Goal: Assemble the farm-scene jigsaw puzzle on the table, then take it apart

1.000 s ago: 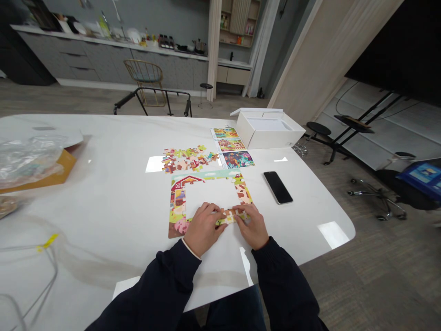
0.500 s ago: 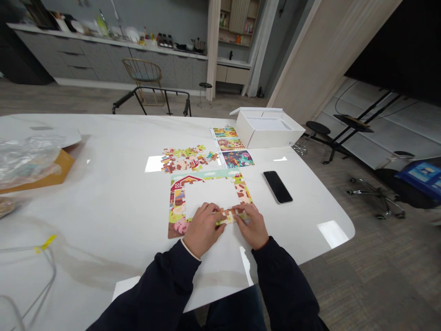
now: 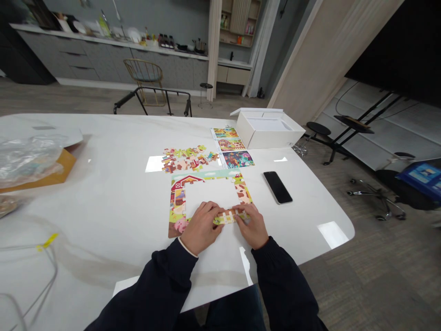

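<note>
A jigsaw puzzle frame [image 3: 178, 195] with a red barn, a pink pig and a cow lies on the white table, its middle showing bare tabletop. Along its near edge runs a strip of joined puzzle pieces [image 3: 230, 216] with a white fence. My left hand [image 3: 202, 226] grips the strip's left part, thumb and fingers bent, covering some of the bottom border. At the strip's right end, my right hand [image 3: 253, 226] pinches it near the frame's lower right corner. Beyond the frame, loose puzzle pieces [image 3: 186, 158] lie in a cluster.
Three printed picture cards [image 3: 231, 145] lie beside an open white box [image 3: 272, 138]. A black phone [image 3: 277, 187] rests to the right. On the left are plastic packaging [image 3: 31, 158] over yellow card and a grey cable [image 3: 53, 271] with a yellow tag.
My left hand has shifted slightly left along the strip, uncovering more of the fence pieces. My right hand stays nearly in place.
</note>
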The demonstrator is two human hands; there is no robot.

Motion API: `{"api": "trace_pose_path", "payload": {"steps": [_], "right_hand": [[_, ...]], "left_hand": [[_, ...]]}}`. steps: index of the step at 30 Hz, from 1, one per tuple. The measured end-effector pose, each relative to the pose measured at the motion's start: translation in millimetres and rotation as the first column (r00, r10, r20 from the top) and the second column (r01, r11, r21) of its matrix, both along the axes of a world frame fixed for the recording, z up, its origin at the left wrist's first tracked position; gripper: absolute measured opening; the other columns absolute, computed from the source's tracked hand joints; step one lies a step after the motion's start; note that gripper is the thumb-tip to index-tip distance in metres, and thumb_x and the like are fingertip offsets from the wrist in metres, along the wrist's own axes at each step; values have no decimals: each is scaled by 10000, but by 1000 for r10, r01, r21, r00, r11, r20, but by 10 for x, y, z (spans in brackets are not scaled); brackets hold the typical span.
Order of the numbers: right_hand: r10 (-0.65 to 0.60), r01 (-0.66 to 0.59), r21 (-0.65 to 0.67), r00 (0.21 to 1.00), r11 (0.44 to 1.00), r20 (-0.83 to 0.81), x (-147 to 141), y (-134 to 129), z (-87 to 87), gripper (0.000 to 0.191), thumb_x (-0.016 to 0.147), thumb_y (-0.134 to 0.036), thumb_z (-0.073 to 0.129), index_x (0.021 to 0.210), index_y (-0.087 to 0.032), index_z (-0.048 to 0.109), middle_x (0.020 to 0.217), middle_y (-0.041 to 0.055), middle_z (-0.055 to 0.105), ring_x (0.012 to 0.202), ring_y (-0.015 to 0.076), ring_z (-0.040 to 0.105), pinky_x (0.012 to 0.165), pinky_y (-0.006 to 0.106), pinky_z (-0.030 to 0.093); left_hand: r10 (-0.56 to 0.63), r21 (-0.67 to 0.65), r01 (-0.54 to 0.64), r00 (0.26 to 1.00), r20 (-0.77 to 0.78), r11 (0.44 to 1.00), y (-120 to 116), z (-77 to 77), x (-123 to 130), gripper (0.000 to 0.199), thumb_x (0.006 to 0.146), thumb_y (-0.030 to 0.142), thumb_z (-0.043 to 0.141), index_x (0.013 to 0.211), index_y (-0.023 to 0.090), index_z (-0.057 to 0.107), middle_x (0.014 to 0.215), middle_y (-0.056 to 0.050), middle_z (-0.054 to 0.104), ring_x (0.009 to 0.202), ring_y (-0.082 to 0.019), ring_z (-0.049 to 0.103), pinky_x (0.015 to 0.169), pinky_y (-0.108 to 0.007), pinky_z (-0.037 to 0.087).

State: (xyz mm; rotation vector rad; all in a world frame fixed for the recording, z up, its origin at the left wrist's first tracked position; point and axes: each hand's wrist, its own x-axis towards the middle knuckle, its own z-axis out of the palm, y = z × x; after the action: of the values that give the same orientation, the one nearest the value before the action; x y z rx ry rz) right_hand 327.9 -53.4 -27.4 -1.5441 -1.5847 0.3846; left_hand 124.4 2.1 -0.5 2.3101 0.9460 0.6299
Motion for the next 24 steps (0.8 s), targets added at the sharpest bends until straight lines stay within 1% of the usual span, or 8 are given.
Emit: {"api": "trace_pose_path", "payload": {"steps": [3, 6, 8, 10, 13, 16, 19, 24], "right_hand": [[-9, 9, 22, 1000, 1000, -5, -10, 3, 15, 215, 865, -174, 637, 1041, -263, 722, 975, 65, 738, 1000, 279, 641, 970, 498, 518], [1, -2, 29, 1000, 1000, 7, -24, -4, 34, 237, 858, -171, 654, 1063, -267, 724, 1008, 66, 750, 1020, 283, 635, 997, 516, 507], [50, -51, 17, 998, 999, 28, -31, -11, 41, 298, 852, -178, 690, 1131, -276, 724, 1067, 67, 758, 1066, 290, 618, 1022, 522, 494], [129, -129, -3, 990, 992, 54, -35, -16, 41, 387, 847, -193, 734, 1220, -295, 711, 1165, 61, 751, 1124, 293, 596, 1045, 521, 478], [205, -203, -25, 976, 979, 80, -34, -15, 33, 459, 851, -216, 767, 1291, -324, 690, 1240, 41, 738, 1167, 289, 574, 1060, 516, 460], [209, -207, -32, 973, 978, 96, -31, -9, 28, 415, 859, -236, 771, 1259, -328, 709, 1223, 38, 747, 1156, 293, 577, 1060, 529, 445], [203, -200, -37, 972, 979, 122, -27, -3, 20, 356, 859, -254, 773, 1207, -319, 737, 1214, 48, 750, 1149, 300, 585, 1059, 550, 429], [202, -199, -34, 966, 979, 160, -20, -5, -7, 313, 854, -253, 779, 1159, -323, 764, 1205, 52, 747, 1136, 292, 592, 1051, 544, 417]], "left_hand": [[23, -8, -23, 999, 27, 1000, -3, 16, -1, 421, 788, 55, 669, 1168, 219, 590, 1136, -61, 631, 1100, -268, 573, 978, -440, 504], [19, -4, -19, 1000, 14, 1000, -8, 45, -42, 468, 768, 52, 675, 1183, 233, 556, 1167, -55, 635, 1121, -278, 570, 975, -443, 507], [-7, 8, 7, 1000, -14, 1000, 7, 60, -109, 496, 762, 68, 698, 1202, 243, 552, 1191, -58, 636, 1137, -288, 564, 988, -458, 497], [-26, 18, 27, 999, -41, 999, 37, 63, -194, 512, 761, 96, 724, 1219, 247, 551, 1201, -62, 641, 1145, -297, 559, 993, -471, 487], [-22, 6, 22, 998, -66, 1000, 82, 52, -297, 442, 785, 130, 728, 1183, 234, 568, 1160, -63, 655, 1121, -292, 566, 965, -457, 492], [-17, -6, 17, 998, -68, 1000, 101, 44, -323, 344, 817, 136, 703, 1128, 225, 589, 1121, -60, 662, 1088, -281, 573, 942, -436, 497], [-21, 4, 21, 998, -52, 1000, 98, 58, -300, 311, 811, 116, 692, 1088, 227, 604, 1095, -54, 667, 1068, -275, 579, 932, -423, 498], [-39, -14, 38, 998, -54, 999, 91, 91, -278, 270, 824, 94, 665, 1057, 219, 609, 1075, -54, 667, 1047, -269, 574, 934, -426, 493]]}}
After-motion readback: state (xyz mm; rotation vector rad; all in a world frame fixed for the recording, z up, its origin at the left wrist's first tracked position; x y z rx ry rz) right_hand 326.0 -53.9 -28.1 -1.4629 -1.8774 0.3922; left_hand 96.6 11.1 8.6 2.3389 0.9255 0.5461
